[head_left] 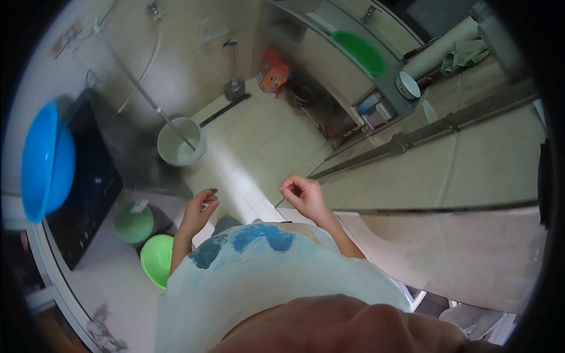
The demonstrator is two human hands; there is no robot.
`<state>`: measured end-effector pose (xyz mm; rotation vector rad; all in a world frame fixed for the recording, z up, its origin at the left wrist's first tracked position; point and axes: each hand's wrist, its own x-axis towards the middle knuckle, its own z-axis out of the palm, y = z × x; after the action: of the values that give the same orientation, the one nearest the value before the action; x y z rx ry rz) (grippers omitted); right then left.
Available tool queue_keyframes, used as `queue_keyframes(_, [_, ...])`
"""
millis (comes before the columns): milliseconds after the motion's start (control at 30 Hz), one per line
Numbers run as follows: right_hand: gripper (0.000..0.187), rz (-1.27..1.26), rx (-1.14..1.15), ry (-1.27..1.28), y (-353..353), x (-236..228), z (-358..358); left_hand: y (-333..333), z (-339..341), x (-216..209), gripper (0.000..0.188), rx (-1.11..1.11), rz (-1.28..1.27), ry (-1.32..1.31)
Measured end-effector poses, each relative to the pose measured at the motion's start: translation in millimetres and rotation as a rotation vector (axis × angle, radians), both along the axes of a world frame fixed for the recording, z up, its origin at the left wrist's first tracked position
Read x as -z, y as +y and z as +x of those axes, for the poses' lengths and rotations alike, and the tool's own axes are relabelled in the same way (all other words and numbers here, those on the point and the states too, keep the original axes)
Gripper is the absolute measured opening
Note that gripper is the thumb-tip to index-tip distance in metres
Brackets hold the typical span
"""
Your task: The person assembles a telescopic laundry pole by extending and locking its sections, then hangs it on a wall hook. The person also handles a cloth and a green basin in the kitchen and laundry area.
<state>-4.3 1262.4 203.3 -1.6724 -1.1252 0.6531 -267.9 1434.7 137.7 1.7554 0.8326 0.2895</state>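
Observation:
My left hand point(199, 213) hangs in front of my shirt point(265, 267), which is pale with blue patches. Its fingers are bent but apart, and a small dark spot shows at one fingertip; I cannot tell what it is. To its right, my right hand point(305, 197) is raised with the fingers curled in, and nothing shows in its hollow. Both hands are away from any object. Beyond them on the tiled floor stands a white bucket point(200, 149), nearest my left hand, with a long pole point(134, 81) slanting out of it against the wall.
At left are a large blue basin point(63, 165), a black panel point(97, 176), a pale green bucket point(130, 228) and a lime basin point(154, 265). A pipe point(424, 135) runs along the right. The far counter holds a green basin point(356, 52) and white bowl point(407, 86); an orange bag point(273, 76) lies below.

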Motion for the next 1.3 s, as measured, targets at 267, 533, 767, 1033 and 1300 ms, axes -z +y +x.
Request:
queue_keyframes(267, [0.03,-0.089,0.372,0.112,79,24,47,156,97,16,0.031,0.198,0.021,-0.028])
queue_keyframes(533, [0.014,0.002,0.777,0.043,127,27,113,275,258,-23,0.03,0.477,0.149,-0.131])
queue_keyframes(767, [0.025,0.023,0.91,0.077,139,44,239,300,409,-34,0.033,0.649,0.179,-0.123])
queue_keyframes(1033, [0.023,0.181,0.87,0.133,185,52,419,328,556,-63,0.035,0.689,0.285,-0.152])
queue_keyframes(1300, [0.029,0.231,1.022,-0.248,234,65,539,377,708,-86,0.019,0.8,0.339,-0.392])
